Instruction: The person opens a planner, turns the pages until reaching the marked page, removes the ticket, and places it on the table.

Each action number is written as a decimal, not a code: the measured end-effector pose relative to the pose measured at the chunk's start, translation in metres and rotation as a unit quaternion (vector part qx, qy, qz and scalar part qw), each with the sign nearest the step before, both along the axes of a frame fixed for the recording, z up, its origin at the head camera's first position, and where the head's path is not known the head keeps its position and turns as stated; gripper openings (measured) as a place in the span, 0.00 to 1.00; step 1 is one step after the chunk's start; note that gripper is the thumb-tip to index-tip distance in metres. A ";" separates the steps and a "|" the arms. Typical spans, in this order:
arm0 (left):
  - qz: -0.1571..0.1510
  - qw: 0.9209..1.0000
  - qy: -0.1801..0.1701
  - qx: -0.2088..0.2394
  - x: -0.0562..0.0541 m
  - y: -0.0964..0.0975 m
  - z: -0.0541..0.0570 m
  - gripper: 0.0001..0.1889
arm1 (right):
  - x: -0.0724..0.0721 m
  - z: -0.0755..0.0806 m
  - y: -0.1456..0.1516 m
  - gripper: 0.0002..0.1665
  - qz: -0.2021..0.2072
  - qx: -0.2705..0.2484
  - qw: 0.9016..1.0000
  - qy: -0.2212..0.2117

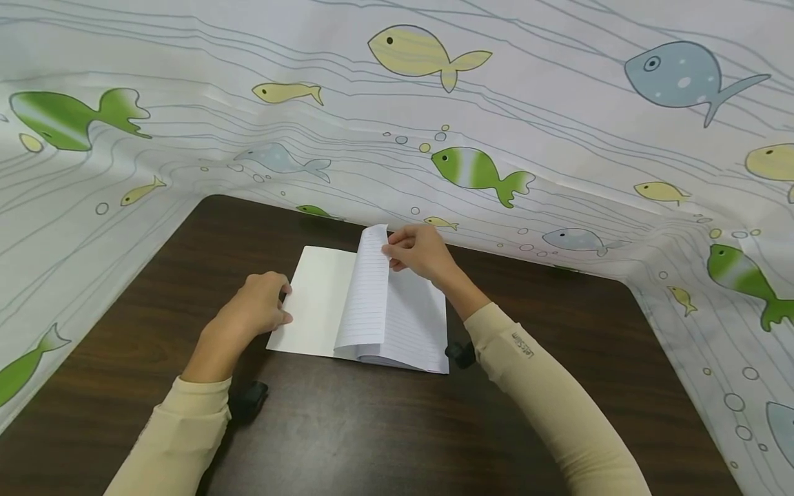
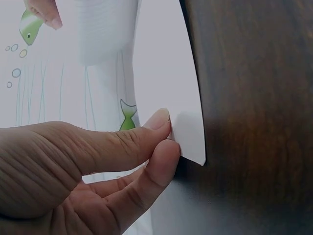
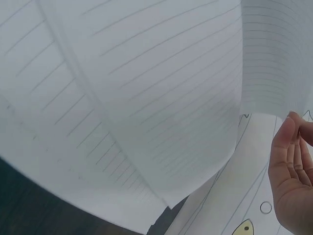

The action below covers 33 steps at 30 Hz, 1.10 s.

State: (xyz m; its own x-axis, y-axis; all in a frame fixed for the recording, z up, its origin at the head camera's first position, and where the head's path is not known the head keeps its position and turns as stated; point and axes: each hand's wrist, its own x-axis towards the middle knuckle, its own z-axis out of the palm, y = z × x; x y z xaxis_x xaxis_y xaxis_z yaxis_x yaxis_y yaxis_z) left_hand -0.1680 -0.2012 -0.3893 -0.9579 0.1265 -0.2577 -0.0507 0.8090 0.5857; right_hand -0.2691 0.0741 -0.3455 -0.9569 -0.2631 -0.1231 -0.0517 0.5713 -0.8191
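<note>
An open notebook (image 1: 414, 320) with lined white pages lies on the dark table. At its left side, my left hand (image 1: 257, 303) holds the edge of the blank white cover (image 1: 316, 300). The left wrist view shows the thumb and index finger pinching that cover (image 2: 168, 68) near a corner. My right hand (image 1: 424, 255) pinches a lined page (image 1: 366, 293) near its top, and the page stands raised and curved above the middle of the notebook. In the right wrist view, the fingertips of the right hand (image 3: 293, 171) meet at the edge of the page (image 3: 266, 58).
The dark wood table (image 1: 298, 427) extends around the notebook. White cloth (image 1: 347, 124) printed with fish rises behind the table and along both sides. A small black device (image 1: 460, 355) sits by the right wrist, another black device (image 1: 251, 399) by the left.
</note>
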 end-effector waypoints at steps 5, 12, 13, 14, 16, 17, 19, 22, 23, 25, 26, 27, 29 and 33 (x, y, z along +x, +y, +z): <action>-0.005 1.000 -0.003 0.000 0.000 -0.001 0.001 0.28 | -0.001 -0.002 -0.012 0.11 0.005 -0.016 1.000 -0.012; -0.009 1.000 -0.011 -0.004 0.000 -0.002 0.002 0.26 | 0.001 -0.005 -0.026 0.10 0.026 -0.002 1.000 0.003; -0.009 1.000 -0.011 -0.002 0.000 -0.002 0.002 0.27 | 0.001 -0.006 -0.028 0.10 0.029 0.000 1.000 0.004; -0.008 1.000 -0.012 -0.001 0.000 -0.002 0.002 0.27 | 0.001 -0.007 -0.030 0.10 0.032 0.002 0.999 0.007; -0.006 1.000 -0.019 0.005 0.000 -0.003 0.003 0.27 | 0.000 -0.010 -0.034 0.09 0.041 0.004 0.999 0.011; -0.006 1.000 -0.025 0.007 -0.001 -0.003 0.004 0.27 | 0.000 -0.011 -0.036 0.09 0.045 0.004 0.999 0.011; -0.003 0.999 -0.037 0.016 -0.001 -0.003 0.004 0.25 | 0.000 -0.014 -0.041 0.09 0.053 0.006 0.998 0.015; -0.006 0.999 -0.034 0.028 -0.001 -0.005 0.004 0.17 | 0.001 -0.018 -0.048 0.09 0.062 0.019 0.998 0.022; -0.008 0.999 -0.029 0.030 -0.001 -0.006 0.003 0.15 | 0.001 -0.019 -0.050 0.08 0.064 0.025 0.997 0.026; -0.010 0.999 -0.018 0.034 -0.002 -0.007 0.002 0.17 | 0.002 -0.020 -0.055 0.08 0.069 0.042 0.996 0.037; -0.011 0.999 -0.013 0.032 -0.003 -0.007 0.001 0.21 | 0.003 -0.021 -0.058 0.08 0.072 0.048 0.995 0.042; -0.010 0.999 -0.014 0.028 -0.003 -0.007 0.001 0.24 | 0.003 -0.021 -0.060 0.08 0.075 0.054 0.995 0.046; -0.004 0.999 -0.021 0.024 -0.004 -0.006 0.002 0.29 | 0.004 -0.024 -0.064 0.08 0.080 0.064 0.993 0.055; 0.006 0.999 -0.037 0.020 -0.004 -0.004 0.004 0.36 | 0.005 -0.031 -0.070 0.11 0.090 0.093 0.989 0.069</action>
State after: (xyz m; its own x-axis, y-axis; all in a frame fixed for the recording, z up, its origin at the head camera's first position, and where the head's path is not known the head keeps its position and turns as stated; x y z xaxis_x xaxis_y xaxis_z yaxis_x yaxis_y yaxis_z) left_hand -0.1719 -0.2053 -0.3858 -0.9380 0.1260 -0.3228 -0.1053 0.7837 0.6121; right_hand -0.2644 0.0037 -0.3761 -0.9079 -0.4154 -0.0568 -0.2703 0.6835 -0.6781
